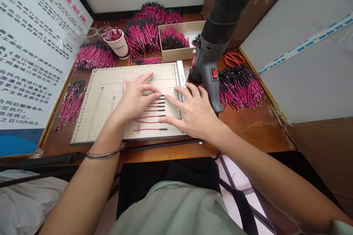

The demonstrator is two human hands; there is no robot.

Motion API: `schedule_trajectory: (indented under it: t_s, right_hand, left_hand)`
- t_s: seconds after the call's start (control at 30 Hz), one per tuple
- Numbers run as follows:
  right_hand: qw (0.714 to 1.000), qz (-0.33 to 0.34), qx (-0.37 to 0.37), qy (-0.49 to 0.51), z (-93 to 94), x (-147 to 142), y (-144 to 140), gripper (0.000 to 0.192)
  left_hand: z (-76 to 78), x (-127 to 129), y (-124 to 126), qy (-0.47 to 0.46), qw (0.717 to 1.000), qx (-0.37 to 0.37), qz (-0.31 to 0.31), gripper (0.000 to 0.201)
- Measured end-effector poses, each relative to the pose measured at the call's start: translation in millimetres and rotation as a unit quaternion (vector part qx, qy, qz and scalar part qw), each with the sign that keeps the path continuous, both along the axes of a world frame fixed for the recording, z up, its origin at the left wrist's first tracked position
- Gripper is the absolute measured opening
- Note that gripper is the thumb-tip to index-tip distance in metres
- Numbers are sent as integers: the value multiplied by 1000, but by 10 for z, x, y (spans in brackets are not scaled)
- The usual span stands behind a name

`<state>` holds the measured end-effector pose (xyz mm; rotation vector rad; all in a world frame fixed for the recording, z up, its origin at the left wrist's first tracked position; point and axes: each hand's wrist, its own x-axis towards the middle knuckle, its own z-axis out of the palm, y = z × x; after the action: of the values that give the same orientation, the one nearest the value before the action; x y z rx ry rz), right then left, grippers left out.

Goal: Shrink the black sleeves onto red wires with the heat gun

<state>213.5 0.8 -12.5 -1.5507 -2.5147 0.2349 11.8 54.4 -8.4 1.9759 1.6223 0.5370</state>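
Note:
Several short pink-red wires (150,110) with black sleeves on their right ends lie in a row across a gridded paper-trimmer board (92,112). At the top of this row my left hand (135,93) pinches one wire between thumb and index finger, close to its black sleeve; much of that wire is under the hand. My right hand (195,112) rests with spread fingers over the board's right edge. Its index fingertip is at the end of the pinched wire's sleeve, and the thumb tip lies by a lower sleeve.
A grey heat gun (212,55) stands just beyond my right hand. Sleeved wire piles lie at the right (241,88), left (72,102) and back (143,35). Behind the board are a paper cup (120,47) and a cardboard box (176,55). Red-handled pliers (234,59) lie at right.

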Motion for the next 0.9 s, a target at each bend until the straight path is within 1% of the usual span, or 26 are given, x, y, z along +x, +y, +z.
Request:
schedule_trajectory:
  t_s: [0.33,0.63,0.77,0.9]
  right_hand:
    - [1000,-6,7,11,-22,-7,-13,76]
    - [1000,-9,3,8,-17,-12,-15,71]
    - [999,-13,19,23,-46,9,-30,64]
    - [997,-16,50,56,-87,58,-112,68]
  left_hand:
    - [-9,-31,13,3,1000,-10,-6,14]
    - [7,-24,9,4,1000,-14,-1,13]
    - [-6,-50,16,2,1000,-10,-13,16]
    - [-11,-50,9,-12,1000,-14,-3,16]
